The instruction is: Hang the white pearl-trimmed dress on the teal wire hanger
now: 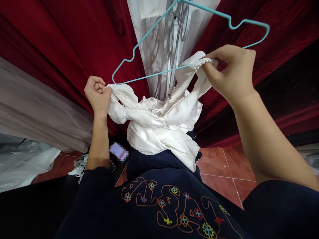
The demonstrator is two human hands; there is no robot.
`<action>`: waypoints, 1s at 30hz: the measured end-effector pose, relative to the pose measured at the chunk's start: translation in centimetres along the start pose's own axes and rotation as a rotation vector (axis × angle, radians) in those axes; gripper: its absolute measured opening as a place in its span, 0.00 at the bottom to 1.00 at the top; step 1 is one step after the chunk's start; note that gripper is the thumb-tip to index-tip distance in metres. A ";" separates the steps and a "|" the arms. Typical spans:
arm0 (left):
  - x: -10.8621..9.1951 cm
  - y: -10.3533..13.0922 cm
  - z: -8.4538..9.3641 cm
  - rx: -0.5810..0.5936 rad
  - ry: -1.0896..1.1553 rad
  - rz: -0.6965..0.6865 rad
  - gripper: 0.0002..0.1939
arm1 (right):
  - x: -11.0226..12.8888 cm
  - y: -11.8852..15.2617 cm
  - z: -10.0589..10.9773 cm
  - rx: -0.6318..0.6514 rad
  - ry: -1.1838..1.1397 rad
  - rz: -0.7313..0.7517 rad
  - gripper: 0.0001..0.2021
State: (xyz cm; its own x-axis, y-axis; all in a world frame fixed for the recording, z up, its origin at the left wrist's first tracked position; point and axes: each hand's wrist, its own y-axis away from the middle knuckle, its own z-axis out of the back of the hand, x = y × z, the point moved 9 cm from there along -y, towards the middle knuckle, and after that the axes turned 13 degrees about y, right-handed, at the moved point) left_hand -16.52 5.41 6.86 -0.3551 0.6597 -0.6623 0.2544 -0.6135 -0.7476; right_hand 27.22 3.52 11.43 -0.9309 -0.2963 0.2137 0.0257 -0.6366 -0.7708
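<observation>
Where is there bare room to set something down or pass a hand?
Bare red floor tiles show between the dark red curtain, your right forearm and navy lap. A hand might pass through the open hanger. It's crowded beside your left forearm, with a phone and white cords, and between your left hand and right hand, filled by the white garment.

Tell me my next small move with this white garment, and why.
Perhaps use your left hand to lift the strap it pinches over the left end of the turquoise hanger: that end shows just above it, while your right hand holds the other strap, which hides part of the hanger.
</observation>
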 end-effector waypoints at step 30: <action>-10.0 3.4 -19.7 0.760 -0.061 -0.392 0.27 | 1.0 0.6 -1.3 0.011 -0.285 -0.105 0.14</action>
State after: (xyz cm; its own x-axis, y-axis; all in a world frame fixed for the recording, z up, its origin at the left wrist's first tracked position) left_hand 5.59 5.25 10.01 -0.3445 0.8739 -0.3429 -0.5612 -0.4845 -0.6710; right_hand 25.87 3.73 10.40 -0.7892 -0.4151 0.4527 -0.0601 -0.6813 -0.7295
